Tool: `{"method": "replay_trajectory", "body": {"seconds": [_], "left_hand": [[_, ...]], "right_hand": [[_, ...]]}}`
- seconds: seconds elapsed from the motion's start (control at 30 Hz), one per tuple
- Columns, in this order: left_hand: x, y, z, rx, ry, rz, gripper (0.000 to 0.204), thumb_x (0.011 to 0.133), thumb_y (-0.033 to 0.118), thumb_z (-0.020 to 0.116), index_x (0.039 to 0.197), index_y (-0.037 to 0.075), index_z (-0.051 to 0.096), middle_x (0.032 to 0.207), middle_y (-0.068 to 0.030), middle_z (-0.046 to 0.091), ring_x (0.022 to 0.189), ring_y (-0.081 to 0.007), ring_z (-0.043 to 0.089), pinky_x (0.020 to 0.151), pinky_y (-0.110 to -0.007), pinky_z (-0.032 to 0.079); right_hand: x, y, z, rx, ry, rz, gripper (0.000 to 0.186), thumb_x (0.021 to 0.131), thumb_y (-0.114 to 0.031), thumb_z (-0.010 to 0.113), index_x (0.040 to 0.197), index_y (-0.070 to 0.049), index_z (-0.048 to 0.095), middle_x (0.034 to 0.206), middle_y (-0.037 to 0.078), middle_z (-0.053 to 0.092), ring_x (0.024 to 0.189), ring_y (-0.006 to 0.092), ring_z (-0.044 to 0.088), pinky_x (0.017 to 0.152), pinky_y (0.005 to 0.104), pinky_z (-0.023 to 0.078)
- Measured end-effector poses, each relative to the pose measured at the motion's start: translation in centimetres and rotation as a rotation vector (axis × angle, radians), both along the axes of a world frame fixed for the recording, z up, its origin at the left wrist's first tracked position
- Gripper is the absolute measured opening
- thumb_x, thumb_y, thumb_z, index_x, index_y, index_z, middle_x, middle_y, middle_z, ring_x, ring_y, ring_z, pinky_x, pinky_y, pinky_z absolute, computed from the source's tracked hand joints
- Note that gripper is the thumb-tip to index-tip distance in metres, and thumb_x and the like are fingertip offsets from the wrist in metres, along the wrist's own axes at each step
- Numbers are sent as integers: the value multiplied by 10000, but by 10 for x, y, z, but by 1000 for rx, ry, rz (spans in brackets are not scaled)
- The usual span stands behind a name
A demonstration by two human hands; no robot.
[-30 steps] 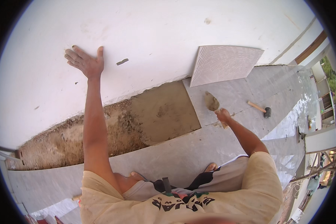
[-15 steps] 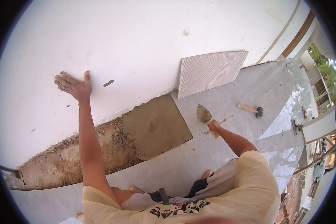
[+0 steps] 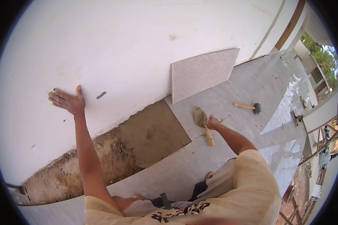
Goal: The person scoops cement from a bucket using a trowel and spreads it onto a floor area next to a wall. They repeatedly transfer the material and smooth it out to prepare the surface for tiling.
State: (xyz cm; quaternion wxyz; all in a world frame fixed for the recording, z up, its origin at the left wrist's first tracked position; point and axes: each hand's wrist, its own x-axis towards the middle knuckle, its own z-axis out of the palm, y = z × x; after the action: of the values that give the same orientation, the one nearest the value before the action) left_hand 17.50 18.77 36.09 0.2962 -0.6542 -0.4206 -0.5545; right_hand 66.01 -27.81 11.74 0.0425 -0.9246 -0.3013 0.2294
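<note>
My left hand (image 3: pixel 68 102) lies flat against the white wall (image 3: pixel 127 45), fingers stretched and thumb apart. My right hand (image 3: pixel 213 123) is low over the grey floor, beside a pointed trowel (image 3: pixel 200 117) smeared with mortar. The trowel's wooden handle (image 3: pixel 209 138) shows bare, just below the hand. Those fingers are curled and mostly hidden, so whether they still touch the trowel cannot be made out. Smoothed wet mortar (image 3: pixel 161 125) fills the right part of a strip along the wall; rough brown ground (image 3: pixel 64 176) shows at its left. A tile (image 3: pixel 204 75) leans on the wall, ridged back facing out.
A mallet (image 3: pixel 257 108) with a black head and wooden handle lies on the floor tiles (image 3: pixel 248 82) to the right. My feet are on the grey floor near the strip. Wooden poles (image 3: pixel 319 148) and a pale ledge (image 3: pixel 319 120) stand at far right.
The trowel has moved slightly toward me, and its handle now shows clear of my right palm. My left hand stays on the wall. The view has shifted a little.
</note>
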Motion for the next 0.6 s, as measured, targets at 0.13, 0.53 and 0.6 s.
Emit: {"method": "replay_trajectory", "body": {"seconds": [0.13,0.53,0.6], "left_hand": [[5,2,-2,-16,-11,-7,1113,917,736,478,1584,-12,-5,1628,-309,-54,1507,-510,-64,1139,-717,65],[10,-6,5,118,-11,24,1071,929,736,466,1594,9,46,1627,-299,26,1494,-520,75,1123,-713,168],[9,-8,6,103,-16,15,1076,925,738,471,1594,9,49,1627,-298,29,1495,-518,72,1128,-710,159]], "right_hand": [[23,16,52,123,93,141,422,849,-368,655,1102,-30,660,1171,250,668,1149,378,624,971,443,497],[53,-20,65,-12,-71,154,426,874,-301,591,1158,10,655,1267,244,633,1212,383,588,1027,464,476],[54,-22,62,30,-82,170,432,879,-328,613,1127,23,655,1205,262,652,1176,407,601,994,471,485]]}}
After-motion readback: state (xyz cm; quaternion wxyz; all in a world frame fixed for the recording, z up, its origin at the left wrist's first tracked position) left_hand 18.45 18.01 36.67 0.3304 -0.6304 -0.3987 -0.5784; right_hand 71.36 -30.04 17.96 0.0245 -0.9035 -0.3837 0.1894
